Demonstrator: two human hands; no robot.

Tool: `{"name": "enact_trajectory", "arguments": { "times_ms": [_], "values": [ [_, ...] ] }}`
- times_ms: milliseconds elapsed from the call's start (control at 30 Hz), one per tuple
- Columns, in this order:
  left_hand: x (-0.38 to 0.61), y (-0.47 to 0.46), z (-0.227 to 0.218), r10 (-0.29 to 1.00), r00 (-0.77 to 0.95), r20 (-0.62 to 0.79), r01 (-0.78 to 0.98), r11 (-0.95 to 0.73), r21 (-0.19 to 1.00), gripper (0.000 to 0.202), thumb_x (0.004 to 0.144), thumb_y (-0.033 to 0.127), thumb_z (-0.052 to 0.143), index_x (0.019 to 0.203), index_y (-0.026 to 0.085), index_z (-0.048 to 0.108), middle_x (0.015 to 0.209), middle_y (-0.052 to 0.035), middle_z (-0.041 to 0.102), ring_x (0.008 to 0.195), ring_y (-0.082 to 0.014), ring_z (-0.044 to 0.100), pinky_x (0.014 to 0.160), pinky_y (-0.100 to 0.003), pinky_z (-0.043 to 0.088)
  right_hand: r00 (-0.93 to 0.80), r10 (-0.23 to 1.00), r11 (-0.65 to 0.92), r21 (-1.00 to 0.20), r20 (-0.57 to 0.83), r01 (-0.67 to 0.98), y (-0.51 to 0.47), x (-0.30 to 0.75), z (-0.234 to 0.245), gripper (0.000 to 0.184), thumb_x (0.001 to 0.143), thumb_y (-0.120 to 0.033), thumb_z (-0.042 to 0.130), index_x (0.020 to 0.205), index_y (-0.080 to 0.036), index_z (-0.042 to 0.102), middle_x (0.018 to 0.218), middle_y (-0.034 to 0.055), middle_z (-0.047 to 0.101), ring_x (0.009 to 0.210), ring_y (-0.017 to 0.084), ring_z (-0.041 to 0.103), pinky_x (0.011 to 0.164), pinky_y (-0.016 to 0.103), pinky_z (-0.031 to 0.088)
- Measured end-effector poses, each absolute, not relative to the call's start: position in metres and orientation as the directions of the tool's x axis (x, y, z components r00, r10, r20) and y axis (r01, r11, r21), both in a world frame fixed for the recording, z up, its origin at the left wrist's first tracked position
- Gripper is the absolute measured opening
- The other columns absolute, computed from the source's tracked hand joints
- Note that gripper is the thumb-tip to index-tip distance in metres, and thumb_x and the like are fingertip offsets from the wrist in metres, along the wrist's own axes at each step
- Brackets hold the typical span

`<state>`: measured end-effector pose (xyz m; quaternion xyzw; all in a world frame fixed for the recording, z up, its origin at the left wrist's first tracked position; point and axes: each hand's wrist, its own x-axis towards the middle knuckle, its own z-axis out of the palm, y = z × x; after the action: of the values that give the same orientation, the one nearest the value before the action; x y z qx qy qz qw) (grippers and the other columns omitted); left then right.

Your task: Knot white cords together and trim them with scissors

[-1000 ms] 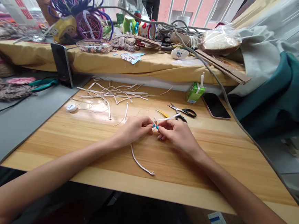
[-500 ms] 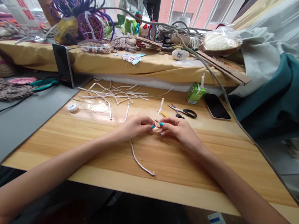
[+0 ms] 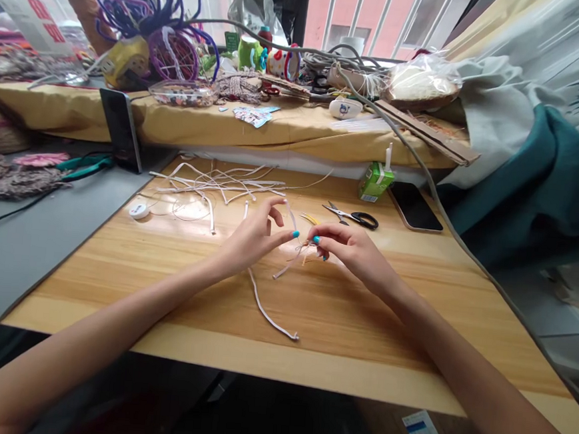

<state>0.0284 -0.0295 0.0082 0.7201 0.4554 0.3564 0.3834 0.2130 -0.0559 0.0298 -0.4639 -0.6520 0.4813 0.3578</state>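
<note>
Left hand (image 3: 253, 233) is spread beside white strips (image 3: 287, 267) the right hand (image 3: 356, 250) pinches.

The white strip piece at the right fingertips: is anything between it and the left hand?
Nothing visible is. The left hand has its thumb tip close beside the white strip piece that the right hand pinches. The scissors lie beyond, clear of that gap.

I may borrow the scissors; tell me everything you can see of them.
The scissors lie slightly open on the wooden tabletop, beyond the right hand. The slim, silvery blades look like metal, tips pointing leftward. One black, plastic-looking handle loop shows at the right; the hand hides most of the other. No hand grips them.
</note>
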Motion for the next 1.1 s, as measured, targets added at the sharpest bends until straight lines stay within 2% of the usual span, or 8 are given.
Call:
{"name": "enact_trajectory", "arguments": {
  "times_ms": [67, 133, 300, 500, 667, 833, 967, 1100],
  "values": [
    [0.029, -0.031, 0.009, 0.915, 0.384, 0.122, 0.299, -0.248, 0.921, 0.059, 0.073, 0.029, 0.057, 0.124, 0.017, 0.029, 0.081, -0.0012, 0.054, 0.055, -0.0067, 0.046, 0.052, -0.020, 0.035, -0.331, 0.943, 0.107, -0.960, 0.016, 0.259, -0.056, 0.213, 0.031, 0.011, 0.070, -0.017, 0.050, 0.072, -0.015, 0.060, 0.065, -0.0010, 0.054, 0.056, 0.008, 0.047, 0.057, 0.023, 0.038],
    [0.029, -0.032, 0.011, 0.867, 0.490, 0.088, 0.263, -0.243, 0.934, 0.047, 0.074, 0.028, 0.055, 0.118, 0.017, 0.039, 0.076, -0.0004, 0.055, 0.060, -0.0082, 0.048, 0.055, -0.020, 0.037, -0.346, 0.938, 0.093, -0.968, 0.007, 0.232, -0.056, 0.213, 0.031, 0.010, 0.070, -0.018, 0.052, 0.075, -0.015, 0.060, 0.064, -0.0014, 0.053, 0.056, 0.008, 0.047, 0.057, 0.023, 0.039],
    [0.030, -0.035, 0.016, 0.855, 0.512, 0.082, 0.241, -0.234, 0.942, 0.013, 0.073, 0.025, 0.055, 0.074, 0.014, 0.061, 0.071, -0.0006, 0.058, 0.059, -0.0072, 0.047, 0.055, -0.020, 0.035, -0.259, 0.966, -0.011, -1.000, -0.015, 0.013, -0.055, 0.210, 0.025, 0.026, 0.070, -0.028, 0.056, 0.093, -0.016, 0.055, 0.070, -0.0013, 0.054, 0.058, 0.007, 0.049, 0.059, 0.024, 0.041],
    [0.036, -0.041, 0.014, 0.936, 0.351, 0.031, 0.054, -0.053, 0.997, 0.017, 0.071, 0.029, 0.057, 0.075, 0.012, 0.059, 0.060, 0.0011, 0.055, 0.042, -0.0028, 0.032, 0.040, -0.018, 0.023, -0.454, 0.877, -0.059, -0.974, -0.154, 0.217, -0.057, 0.203, 0.017, 0.026, 0.069, -0.031, 0.058, 0.089, -0.016, 0.056, 0.082, 0.0026, 0.059, 0.054, 0.007, 0.051, 0.046, 0.020, 0.037],
    [0.036, -0.041, 0.008, 0.922, 0.376, 0.098, 0.165, -0.171, 0.971, 0.017, 0.074, 0.029, 0.054, 0.081, 0.015, 0.061, 0.064, 0.0012, 0.058, 0.043, -0.0037, 0.036, 0.040, -0.017, 0.026, -0.320, 0.945, 0.058, -0.931, -0.065, 0.360, -0.059, 0.203, 0.015, 0.020, 0.077, -0.029, 0.046, 0.086, -0.015, 0.058, 0.062, -0.0003, 0.058, 0.044, 0.007, 0.046, 0.043, 0.020, 0.034],
    [0.031, -0.036, 0.004, 0.912, 0.369, 0.176, 0.363, -0.316, 0.876, 0.016, 0.077, 0.021, 0.048, 0.083, 0.017, 0.062, 0.073, 0.0002, 0.064, 0.057, -0.0080, 0.052, 0.053, -0.018, 0.038, -0.266, 0.929, 0.368, -0.608, 0.255, 0.703, -0.058, 0.211, 0.013, 0.020, 0.080, -0.020, 0.042, 0.087, -0.015, 0.060, 0.076, 0.0053, 0.063, 0.070, 0.015, 0.056, 0.066, 0.026, 0.039],
    [0.029, -0.034, 0.004, 0.871, 0.427, 0.242, 0.445, -0.436, 0.782, 0.015, 0.077, 0.017, 0.047, 0.077, 0.017, 0.062, 0.073, 0.0000, 0.065, 0.068, -0.0103, 0.058, 0.064, -0.020, 0.042, -0.385, 0.871, 0.477, -0.337, 0.304, 0.812, -0.057, 0.216, 0.011, 0.021, 0.082, -0.016, 0.038, 0.084, -0.015, 0.058, 0.083, 0.0082, 0.063, 0.075, 0.017, 0.055, 0.065, 0.026, 0.036],
    [0.026, -0.033, 0.009, 0.807, 0.526, 0.267, 0.483, -0.542, 0.687, 0.017, 0.078, 0.015, 0.046, 0.075, 0.017, 0.063, 0.074, -0.0010, 0.067, 0.069, -0.0108, 0.059, 0.065, -0.020, 0.042, -0.433, 0.845, 0.510, -0.232, 0.313, 0.828, -0.056, 0.219, 0.013, 0.019, 0.083, -0.017, 0.039, 0.084, -0.016, 0.057, 0.079, 0.0077, 0.061, 0.070, 0.017, 0.054, 0.060, 0.026, 0.034]
  ]
}}
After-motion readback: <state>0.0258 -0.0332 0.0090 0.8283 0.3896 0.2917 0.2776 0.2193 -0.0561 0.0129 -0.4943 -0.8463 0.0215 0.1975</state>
